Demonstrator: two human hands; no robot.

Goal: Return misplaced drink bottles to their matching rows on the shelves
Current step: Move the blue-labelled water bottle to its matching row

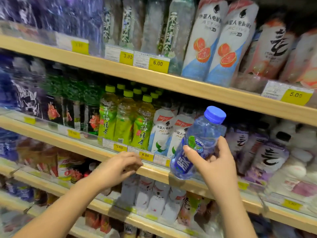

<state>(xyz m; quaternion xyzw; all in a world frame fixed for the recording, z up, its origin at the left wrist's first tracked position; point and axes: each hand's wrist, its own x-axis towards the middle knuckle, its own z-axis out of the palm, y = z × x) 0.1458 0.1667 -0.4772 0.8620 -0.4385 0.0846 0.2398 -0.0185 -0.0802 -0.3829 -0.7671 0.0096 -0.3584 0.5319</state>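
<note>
The right hand [217, 162] is gripping a translucent blue plastic bottle with a blue screw cap [200, 140], thumb across its label. It is holding the bottle tilted in the air, just in front of the row of white plastic bottles [161, 133] on the light wooden shelf [82, 146]. The left hand [120, 166] is resting against that shelf's edge beside a yellow 6.00 price tag [145, 155], fingers loosely curled and holding nothing.

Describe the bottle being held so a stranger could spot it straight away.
Find the middle wooden shelf with green tea bottles. In front of its white bottles, the right hand grips a tilted bottle. Unlike those neighbours, it is clear blue with a blue cap.
</note>
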